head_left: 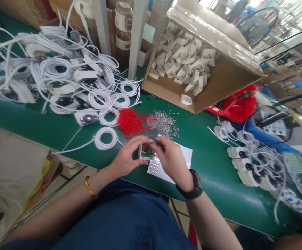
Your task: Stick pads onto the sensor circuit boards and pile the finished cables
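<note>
My left hand (126, 156) is closed round a small white plastic housing (140, 152) with a green circuit board inside. My right hand (171, 158) is curled at the housing's right side, its thumb and fingers closed; a dark, thin thing shows near its fingertips, too hidden to name. Under the right hand lies a white sheet (186, 152) bearing rows of shiny round dots. Just beyond the hands are a heap of small metal screws (163, 121) and a tangle of red rings or bands (130, 122). A coiled white cable (105, 138) lies left of my left hand.
Many white cables with housings (59, 69) are piled at the left. An open cardboard box (223, 76) of white plastic shells (184, 59) stands tilted ahead. Finished-looking white units (247, 170) with cables and a red bag (239, 104) lie right. Grey posts (137, 38) rise behind.
</note>
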A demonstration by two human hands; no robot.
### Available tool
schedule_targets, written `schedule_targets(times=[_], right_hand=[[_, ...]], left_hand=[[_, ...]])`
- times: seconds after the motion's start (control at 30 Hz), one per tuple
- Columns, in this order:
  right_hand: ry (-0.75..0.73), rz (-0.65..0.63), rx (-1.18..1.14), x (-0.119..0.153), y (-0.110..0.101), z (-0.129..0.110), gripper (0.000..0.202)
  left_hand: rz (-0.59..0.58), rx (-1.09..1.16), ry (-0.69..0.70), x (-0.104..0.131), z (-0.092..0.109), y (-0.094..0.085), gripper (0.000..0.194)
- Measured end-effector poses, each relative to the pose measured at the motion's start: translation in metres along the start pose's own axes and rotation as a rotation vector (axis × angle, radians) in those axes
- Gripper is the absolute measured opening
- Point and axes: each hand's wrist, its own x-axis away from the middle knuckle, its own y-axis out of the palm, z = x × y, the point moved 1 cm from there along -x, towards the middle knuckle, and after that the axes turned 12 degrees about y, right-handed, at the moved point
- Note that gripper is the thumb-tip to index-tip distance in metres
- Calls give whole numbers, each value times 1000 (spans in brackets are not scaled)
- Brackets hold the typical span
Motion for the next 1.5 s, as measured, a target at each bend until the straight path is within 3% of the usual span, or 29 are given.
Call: schedule_targets(times=[0.13, 0.3, 0.43, 0.53, 0.6, 0.77, 0.93, 1.07, 1.23, 1.37, 1.5], right_hand=[[-69, 46, -16, -6, 2, 3, 8], [-117, -35, -118, -18, -2, 4, 13], [-137, -159, -100, -25, -7, 4, 14], [-162, -193, -89, -27, -13, 3, 3], [-187, -214, -82, -29, -17, -1, 15], [-276, -269, 179, -36, -21, -15, 12], [-275, -288, 384, -43, -22, -29, 16], [-240, -266, 479, -46, -19, -36, 11], [-196, -227, 559, -47, -16, -35, 24], [-213, -247, 523, -46, -19, -31, 19], [-199, -273, 411, -41, -26, -25, 16]], left_hand=[[-10, 7, 2, 0, 3, -3, 60], [-55, -46, 0, 2, 7, -6, 56], [10, 74, -88, 8, 7, -4, 75], [61, 202, -136, 12, 8, -2, 88], [52, 217, -147, 13, 9, -1, 86], [74, 202, -191, 12, 10, -2, 77], [68, 201, -200, 13, 10, -1, 74], [75, 166, -182, 15, 9, -1, 72], [36, 66, -68, 14, 10, -3, 66], [-31, -60, 44, 12, 12, -7, 59], [-6, -15, 22, 16, 9, -9, 59]])
